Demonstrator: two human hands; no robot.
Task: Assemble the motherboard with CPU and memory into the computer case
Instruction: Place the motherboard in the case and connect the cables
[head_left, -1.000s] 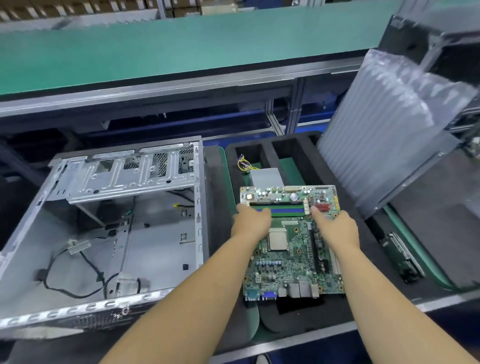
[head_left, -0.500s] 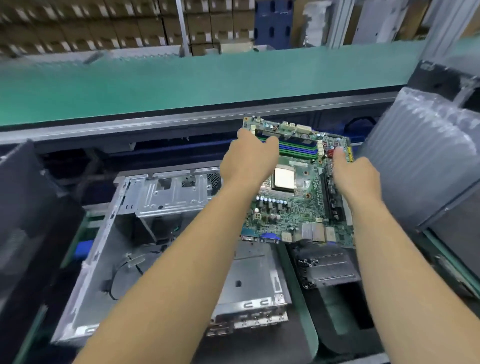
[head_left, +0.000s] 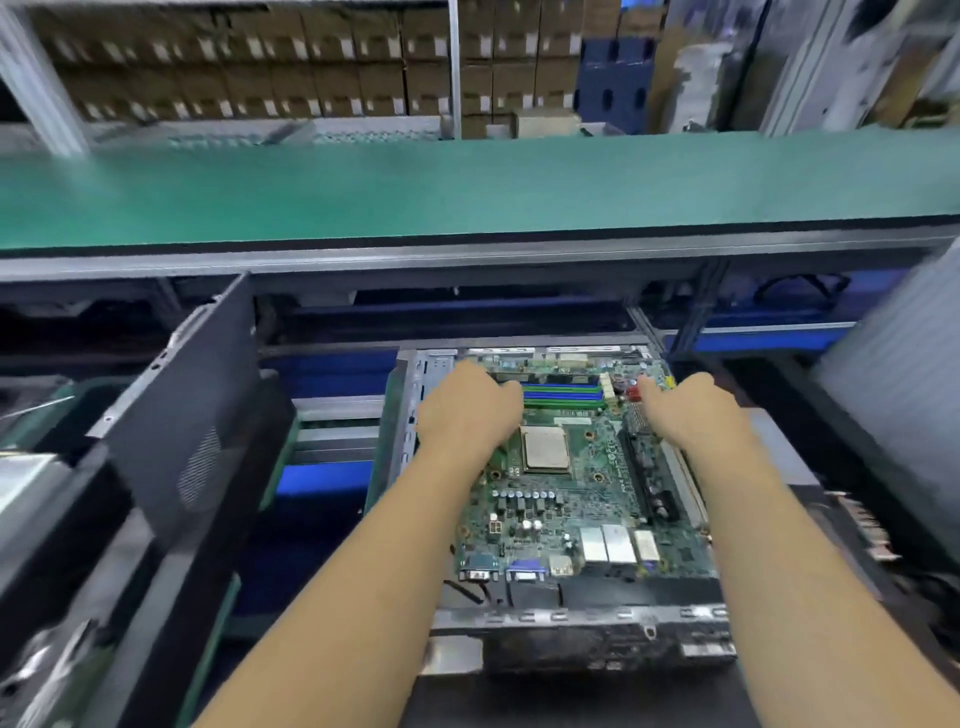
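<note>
1. Two arms are reaching forward in my head view: my left hand (head_left: 467, 410) is curling its fingers round the far left part of the motherboard (head_left: 582, 499), and my right hand (head_left: 691, 410) is gripping its far right edge.
2. The board is sitting low inside the open computer case (head_left: 566, 618).
3. Half a second ago I was holding it raised above the case; now it is down within the frame.
</note>
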